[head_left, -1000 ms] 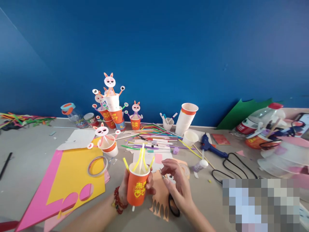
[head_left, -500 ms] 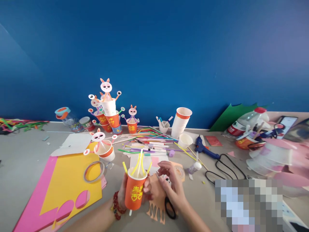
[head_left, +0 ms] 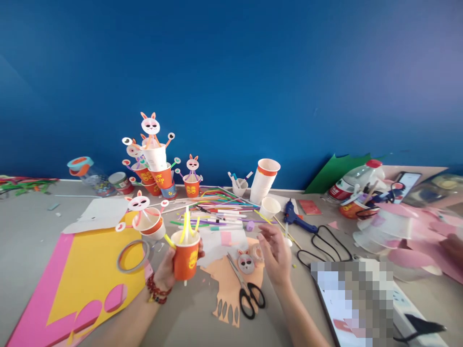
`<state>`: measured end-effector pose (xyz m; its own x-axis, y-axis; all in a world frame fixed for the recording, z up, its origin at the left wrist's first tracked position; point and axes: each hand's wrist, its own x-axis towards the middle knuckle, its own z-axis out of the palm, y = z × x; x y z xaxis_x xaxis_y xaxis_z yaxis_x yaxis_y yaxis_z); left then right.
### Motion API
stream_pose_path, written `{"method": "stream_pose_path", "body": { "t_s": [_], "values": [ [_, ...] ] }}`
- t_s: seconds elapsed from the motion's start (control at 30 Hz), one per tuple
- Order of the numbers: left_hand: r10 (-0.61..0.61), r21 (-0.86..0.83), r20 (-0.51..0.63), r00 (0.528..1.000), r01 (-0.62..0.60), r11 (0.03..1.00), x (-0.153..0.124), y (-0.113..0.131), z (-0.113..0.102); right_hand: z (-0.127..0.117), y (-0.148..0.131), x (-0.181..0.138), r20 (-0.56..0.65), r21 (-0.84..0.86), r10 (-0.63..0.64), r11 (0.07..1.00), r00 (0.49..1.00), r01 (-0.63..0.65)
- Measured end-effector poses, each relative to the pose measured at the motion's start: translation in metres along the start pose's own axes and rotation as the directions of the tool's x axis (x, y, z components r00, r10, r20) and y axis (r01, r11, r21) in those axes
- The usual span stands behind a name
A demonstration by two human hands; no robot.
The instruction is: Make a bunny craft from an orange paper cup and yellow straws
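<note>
My left hand (head_left: 167, 269) is wrapped round an orange paper cup (head_left: 186, 262) with yellow markings. Bent yellow strips (head_left: 187, 226) rise out of its mouth, and a white stick end pokes from its base. My right hand (head_left: 277, 250) hovers with loosely curved fingers apart, nothing visible in them, beside a roll of clear tape (head_left: 257, 251). Between the hands lie open black-handled scissors (head_left: 246, 287) on cut peach paper (head_left: 226, 284). A white paper rabbit face (head_left: 246, 263) rests on that paper near the blades.
Rabbit-decorated cups (head_left: 159, 176) stand stacked at the back left. Yellow paper (head_left: 94, 260) and a grey tape ring (head_left: 121, 258) lie left. Pens and coloured sticks (head_left: 220, 212) spread across the middle. Behind my right hand are a blue glue gun (head_left: 298, 219), its cord and a phone (head_left: 334, 308).
My left hand has moved the cup left and up, turning it. My right hand has shifted right and away from the scissors, uncovering them and the rabbit face. The view has swung slightly right.
</note>
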<state>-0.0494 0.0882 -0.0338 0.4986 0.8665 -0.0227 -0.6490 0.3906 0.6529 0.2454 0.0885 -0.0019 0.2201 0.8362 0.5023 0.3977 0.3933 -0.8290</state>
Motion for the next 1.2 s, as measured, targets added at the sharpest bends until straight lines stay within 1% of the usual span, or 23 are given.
{"method": "stream_pose_path", "body": {
  "t_s": [0.07,0.13,0.2,0.27,0.37,0.43,0.53,0.6,0.73,0.8,0.87,0.97,1.1,1.13,1.2],
  "values": [
    [0.058,-0.047,-0.059,0.997,-0.061,0.997,0.003,0.005,0.001,0.004,-0.002,-0.002,0.103,-0.071,-0.043,0.996,0.994,0.051],
    [0.087,-0.087,-0.102,0.991,-0.096,0.992,0.006,0.006,0.003,0.009,-0.003,-0.005,0.268,-0.192,-0.075,0.973,0.961,0.13],
    [0.07,-0.116,-0.126,0.99,-0.084,0.99,0.007,0.004,0.003,0.014,-0.003,-0.007,0.395,-0.298,-0.067,0.934,0.916,0.197],
    [0.035,-0.132,-0.152,0.988,-0.055,0.99,0.007,0.0,0.0,0.018,-0.002,-0.009,0.453,-0.359,-0.04,0.906,0.891,0.223],
    [-0.03,-0.147,-0.182,0.983,0.003,0.989,0.007,-0.006,-0.007,0.022,-0.003,-0.01,0.472,-0.405,-0.005,0.887,0.882,0.222],
    [-0.073,-0.155,-0.175,0.982,0.046,0.987,0.007,-0.01,-0.011,0.026,-0.006,-0.009,0.501,-0.479,0.046,0.846,0.864,0.233],
    [-0.143,-0.152,-0.153,0.978,0.12,0.981,0.008,-0.015,-0.012,0.035,-0.012,-0.004,0.58,-0.599,0.16,0.748,0.799,0.286],
    [-0.172,-0.145,-0.148,0.974,0.151,0.978,0.009,-0.017,-0.011,0.043,-0.015,0.003,0.621,-0.615,0.195,0.723,0.759,0.317],
    [-0.172,-0.143,-0.115,0.978,0.155,0.977,0.008,-0.018,-0.008,0.058,-0.015,0.016,0.664,-0.598,0.205,0.724,0.719,0.345],
    [-0.177,-0.174,-0.091,0.98,0.16,0.972,0.008,-0.019,-0.006,0.061,-0.013,0.021,0.686,-0.586,0.212,0.728,0.696,0.355],
    [-0.159,-0.212,-0.089,0.983,0.137,0.967,0.009,-0.02,-0.005,0.062,-0.013,0.025,0.702,-0.576,0.221,0.736,0.677,0.357],
    [-0.128,-0.228,-0.089,0.988,0.105,0.968,0.01,-0.02,-0.003,0.058,-0.013,0.032,0.716,-0.569,0.249,0.749,0.653,0.338],
    [-0.156,-0.179,-0.034,0.987,0.148,0.973,0.009,-0.02,-0.003,0.049,-0.014,0.041,0.728,-0.566,0.304,0.773,0.615,0.287],
    [-0.163,-0.168,-0.019,0.986,0.158,0.973,0.009,-0.02,-0.003,0.046,-0.014,0.043,0.726,-0.567,0.312,0.775,0.613,0.278],
    [-0.172,-0.153,0.008,0.985,0.171,0.973,0.008,-0.02,-0.003,0.041,-0.014,0.046,0.713,-0.575,0.313,0.774,0.627,0.267]
  ]
}}
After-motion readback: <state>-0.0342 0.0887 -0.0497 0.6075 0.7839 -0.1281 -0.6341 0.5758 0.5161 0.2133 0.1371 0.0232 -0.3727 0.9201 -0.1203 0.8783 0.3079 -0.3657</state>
